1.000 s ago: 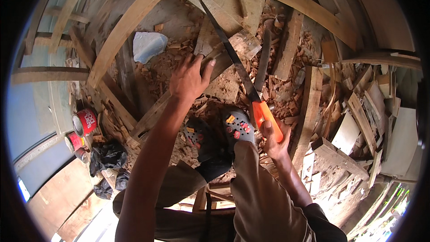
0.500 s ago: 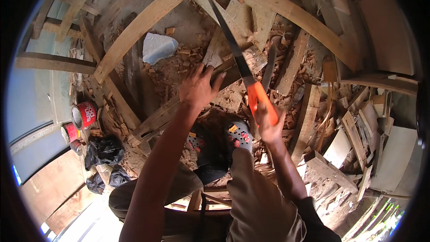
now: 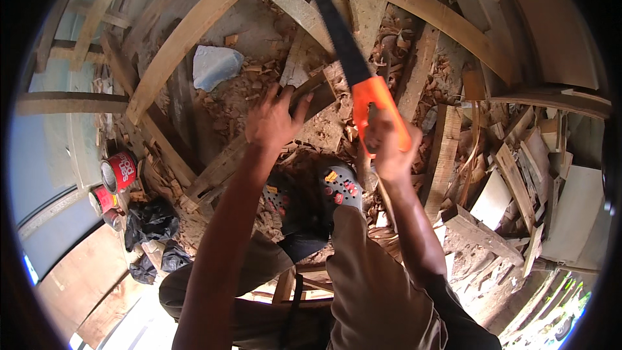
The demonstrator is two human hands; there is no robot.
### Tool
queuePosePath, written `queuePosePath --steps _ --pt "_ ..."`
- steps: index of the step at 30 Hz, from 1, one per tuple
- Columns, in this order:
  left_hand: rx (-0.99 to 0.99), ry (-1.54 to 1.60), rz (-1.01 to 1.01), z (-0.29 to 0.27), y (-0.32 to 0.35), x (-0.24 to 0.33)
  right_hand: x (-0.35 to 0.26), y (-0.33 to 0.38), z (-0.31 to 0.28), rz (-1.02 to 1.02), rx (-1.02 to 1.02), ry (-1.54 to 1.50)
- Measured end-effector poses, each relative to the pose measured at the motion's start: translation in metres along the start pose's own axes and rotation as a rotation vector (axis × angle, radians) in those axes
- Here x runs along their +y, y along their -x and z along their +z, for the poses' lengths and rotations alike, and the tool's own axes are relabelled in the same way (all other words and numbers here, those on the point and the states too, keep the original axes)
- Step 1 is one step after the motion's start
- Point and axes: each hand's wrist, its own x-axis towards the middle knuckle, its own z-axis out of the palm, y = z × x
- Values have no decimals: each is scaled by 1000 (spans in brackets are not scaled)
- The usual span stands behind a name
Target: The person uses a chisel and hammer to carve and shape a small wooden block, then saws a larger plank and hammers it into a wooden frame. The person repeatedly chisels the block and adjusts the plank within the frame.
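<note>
Saw: we see a handsaw (image 3: 353,68) with a dark blade and an orange handle; the blade runs up and left from the handle and its tip is cut off by the top edge of the view.
Right hand: our right hand (image 3: 387,146) is wrapped tight around the orange handle, fingers fully curled, so most of the grip is hidden under them.
Left hand: our left hand (image 3: 275,120) lies flat with fingers spread wide on a wooden plank (image 3: 249,152), gripping nothing, only pressing down.
Plank: it slants from lower left to upper right over the debris; whether the blade touches it we cannot tell, since the cutting edge is hard to make out.
Hidden parts: the plank's near stretch passes behind our left forearm; our shoes (image 3: 340,188), grey with small coloured charms, are half covered by our knees.
Hard to make out: the floor is a blur of wood chips (image 3: 240,100) and offcuts; a pale blue-grey lump (image 3: 215,66) lies among them, its kind unclear.
Cans: two red round tins (image 3: 118,172) stand at the left, near the wall, with white lettering on their labels.
Bags: black plastic bags (image 3: 150,221) lie crumpled just below the tins.
</note>
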Motion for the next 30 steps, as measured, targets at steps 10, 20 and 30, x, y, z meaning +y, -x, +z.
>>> queuePosePath --steps 10,20,30 --pt "36 23 0 5 0 -5 21 48 -12 67 -74 95" --pt "-20 -35 -10 7 2 -6 -4 108 -82 103 -246 257" --pt "-4 -134 -21 5 3 -4 -7 125 -84 161 -207 287"
